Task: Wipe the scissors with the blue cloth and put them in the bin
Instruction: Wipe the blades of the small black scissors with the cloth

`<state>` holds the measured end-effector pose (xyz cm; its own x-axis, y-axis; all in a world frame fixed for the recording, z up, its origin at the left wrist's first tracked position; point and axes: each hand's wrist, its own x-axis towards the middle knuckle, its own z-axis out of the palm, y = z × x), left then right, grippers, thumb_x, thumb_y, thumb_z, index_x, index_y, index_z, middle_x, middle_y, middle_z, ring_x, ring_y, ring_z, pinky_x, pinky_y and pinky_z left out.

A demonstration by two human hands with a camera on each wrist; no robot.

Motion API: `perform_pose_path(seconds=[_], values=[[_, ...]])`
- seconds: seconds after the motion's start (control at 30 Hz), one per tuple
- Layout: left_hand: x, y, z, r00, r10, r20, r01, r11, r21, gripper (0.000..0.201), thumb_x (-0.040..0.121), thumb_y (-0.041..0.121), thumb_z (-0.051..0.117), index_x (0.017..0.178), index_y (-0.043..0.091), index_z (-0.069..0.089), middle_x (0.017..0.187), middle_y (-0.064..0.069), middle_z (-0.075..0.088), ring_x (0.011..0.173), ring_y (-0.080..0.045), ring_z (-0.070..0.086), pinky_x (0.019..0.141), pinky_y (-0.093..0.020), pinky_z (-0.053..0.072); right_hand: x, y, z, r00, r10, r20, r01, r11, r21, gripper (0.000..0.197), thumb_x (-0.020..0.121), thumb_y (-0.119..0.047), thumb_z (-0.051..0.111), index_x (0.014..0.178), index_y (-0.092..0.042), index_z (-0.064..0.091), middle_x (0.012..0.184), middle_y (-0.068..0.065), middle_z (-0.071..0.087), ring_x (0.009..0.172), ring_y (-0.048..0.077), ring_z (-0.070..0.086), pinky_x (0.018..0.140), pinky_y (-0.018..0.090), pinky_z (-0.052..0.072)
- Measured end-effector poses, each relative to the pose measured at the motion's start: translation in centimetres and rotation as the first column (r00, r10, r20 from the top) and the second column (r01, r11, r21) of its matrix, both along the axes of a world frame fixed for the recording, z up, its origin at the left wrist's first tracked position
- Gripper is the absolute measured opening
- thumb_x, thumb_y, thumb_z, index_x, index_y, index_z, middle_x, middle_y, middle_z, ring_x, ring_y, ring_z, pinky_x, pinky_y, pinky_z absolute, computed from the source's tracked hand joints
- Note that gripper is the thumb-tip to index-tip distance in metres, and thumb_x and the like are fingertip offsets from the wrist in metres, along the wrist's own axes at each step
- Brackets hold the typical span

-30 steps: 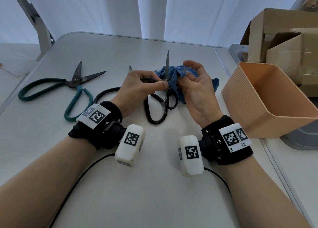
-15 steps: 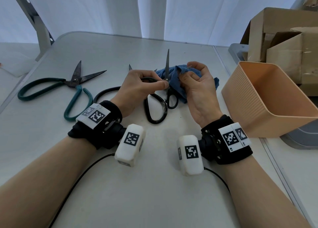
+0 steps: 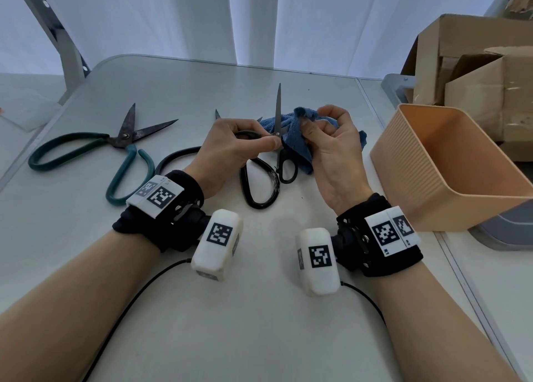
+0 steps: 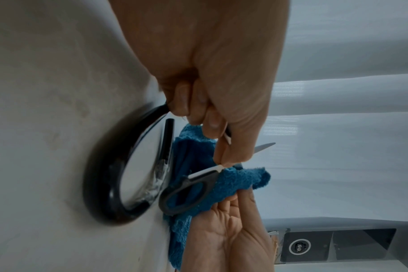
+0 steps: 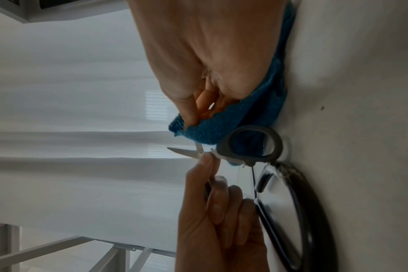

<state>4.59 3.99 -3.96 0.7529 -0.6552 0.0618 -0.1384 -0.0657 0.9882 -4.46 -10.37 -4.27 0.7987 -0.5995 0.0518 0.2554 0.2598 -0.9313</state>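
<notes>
My left hand holds a small pair of grey-handled scissors at the pivot, one blade pointing up, one handle loop hanging down. In the left wrist view the left hand pinches just above the scissors' handle. My right hand pinches the blue cloth against the right side of the blade near the pivot. The right wrist view shows the right hand bunching the cloth beside the scissors. The orange bin stands at the right, tilted.
Large black-handled scissors lie on the table under my hands. Green-handled scissors lie open at the left. Cardboard boxes stand behind the bin. The white table reaches to its front edge.
The right thumb and the cloth have slid a little up beside the blade. The left hand and the scissors have stayed almost still.
</notes>
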Motion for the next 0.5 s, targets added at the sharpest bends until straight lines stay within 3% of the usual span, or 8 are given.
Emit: perform_pose_path(seconds=[0.1,0.27,0.37,0.5], values=[[0.01,0.01,-0.03,1.000,0.001,-0.009,-0.001,1.000,-0.009,0.019,0.085,0.012,0.076,0.071,0.011,0.065,0.050,0.012,0.044,0.046,-0.005,0.034,0.045,-0.015,0.026,-0.04,-0.06,0.17,1.000,0.024,0.008,-0.025,1.000,0.017,0.021,0.096,-0.001,0.056,0.109,-0.015,0.047,0.082,0.005,0.069,0.080,0.021,0.069,0.086,0.045,0.056],[0.05,0.04,-0.09,1.000,0.002,-0.005,-0.002,1.000,-0.009,0.019,0.086,0.013,0.076,0.070,0.012,0.066,0.050,0.012,0.044,0.046,-0.005,0.033,0.045,-0.016,0.026,-0.11,-0.05,0.25,1.000,0.031,0.001,-0.031,0.999,0.017,0.024,0.098,0.004,0.051,0.112,-0.014,0.046,0.090,0.008,0.070,0.083,0.021,0.070,0.092,0.050,0.054],[0.11,0.01,-0.15,1.000,0.009,-0.009,-0.009,1.000,-0.009,0.019,0.085,0.012,0.076,0.071,0.010,0.065,0.050,0.012,0.044,0.046,-0.005,0.033,0.045,-0.016,0.026,-0.19,-0.07,0.31,0.999,0.034,0.001,-0.034,0.999,0.014,0.031,0.094,0.006,0.056,0.118,-0.011,0.044,0.092,0.008,0.071,0.084,0.021,0.072,0.087,0.039,0.057],[0.12,-0.05,-0.18,1.000,0.010,-0.014,-0.010,1.000,-0.013,0.018,0.085,0.013,0.077,0.071,0.010,0.066,0.051,0.010,0.043,0.046,-0.006,0.033,0.045,-0.016,0.025,-0.18,0.04,0.41,1.000,0.002,0.006,-0.003,0.999,0.046,0.030,0.095,0.001,0.057,0.119,-0.010,0.043,0.084,0.003,0.072,0.079,0.019,0.071,0.079,0.035,0.059]])
